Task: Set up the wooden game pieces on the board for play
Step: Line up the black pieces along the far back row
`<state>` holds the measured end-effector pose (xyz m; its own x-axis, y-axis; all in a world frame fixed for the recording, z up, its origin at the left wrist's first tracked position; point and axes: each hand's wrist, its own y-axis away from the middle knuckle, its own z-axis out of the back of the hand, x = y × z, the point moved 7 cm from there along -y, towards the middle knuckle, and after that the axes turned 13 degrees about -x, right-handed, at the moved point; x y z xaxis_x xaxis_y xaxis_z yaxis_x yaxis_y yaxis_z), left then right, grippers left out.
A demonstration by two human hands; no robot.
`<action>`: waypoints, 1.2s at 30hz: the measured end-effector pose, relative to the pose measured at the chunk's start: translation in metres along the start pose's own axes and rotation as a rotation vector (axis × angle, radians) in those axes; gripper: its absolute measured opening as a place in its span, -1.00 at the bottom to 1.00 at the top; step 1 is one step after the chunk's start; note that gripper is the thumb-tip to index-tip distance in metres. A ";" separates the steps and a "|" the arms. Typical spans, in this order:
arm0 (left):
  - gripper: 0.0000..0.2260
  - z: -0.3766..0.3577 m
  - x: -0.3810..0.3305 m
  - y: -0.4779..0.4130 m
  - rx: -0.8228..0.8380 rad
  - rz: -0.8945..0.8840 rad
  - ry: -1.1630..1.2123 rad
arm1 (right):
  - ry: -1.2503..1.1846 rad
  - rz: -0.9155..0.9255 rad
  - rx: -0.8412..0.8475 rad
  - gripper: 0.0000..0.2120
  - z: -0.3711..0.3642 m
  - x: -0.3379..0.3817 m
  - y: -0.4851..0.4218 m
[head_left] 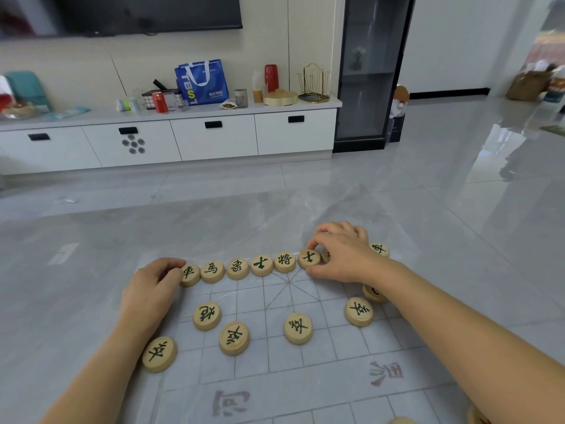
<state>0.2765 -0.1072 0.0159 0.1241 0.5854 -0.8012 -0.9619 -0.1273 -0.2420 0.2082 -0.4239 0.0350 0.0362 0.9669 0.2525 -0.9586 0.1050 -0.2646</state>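
Grey floor tiles [458, 209] are overlaid by a thin gridded board [305, 359] strewn with round pale wooden discs [298, 328]. Farther, an end disc [190, 274] is gripped by the left hand [149, 292], the sixth disc [309, 258] pinched by the right hand [342, 255]; probably light, slick, best rim-held.

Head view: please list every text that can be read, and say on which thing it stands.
"TBST": blue bag; smaller print blurred.
"車", "馬", "象", "士", "將", "士": back row of pieces, left to right.
"車": far-right piece.
"卒", upside down: four front pieces.
"界", upside down: board; its other print is unclear.
Left-middle piece: character unclear.
Red can: unreadable.
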 end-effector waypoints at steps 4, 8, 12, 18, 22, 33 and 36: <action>-0.65 0.000 0.001 0.000 0.002 -0.001 -0.013 | 0.012 -0.003 0.002 -0.51 0.002 -0.003 0.001; -0.67 0.000 0.001 0.000 -0.004 -0.007 0.002 | 0.024 -0.078 -0.001 -0.36 0.012 -0.020 0.005; -0.66 0.000 -0.001 0.000 -0.004 -0.016 -0.011 | 0.009 -0.113 0.018 -0.47 0.013 -0.031 0.009; -0.66 0.000 -0.003 0.001 -0.009 -0.015 -0.011 | 0.000 -0.120 0.005 -0.71 0.009 -0.032 0.008; -0.66 0.001 -0.002 0.000 -0.009 -0.006 -0.015 | -0.002 -0.120 -0.002 -0.48 0.012 -0.036 0.008; -0.66 0.001 -0.004 0.002 -0.001 -0.025 0.002 | -0.034 -0.226 0.012 -0.38 0.028 -0.086 0.032; -0.66 0.000 -0.006 0.004 0.007 -0.038 0.012 | -0.067 -0.184 -0.010 -0.54 0.028 -0.076 0.026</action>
<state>0.2723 -0.1109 0.0202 0.1634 0.5799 -0.7981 -0.9580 -0.0998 -0.2687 0.1725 -0.5014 0.0347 0.1912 0.9136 0.3588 -0.9347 0.2811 -0.2175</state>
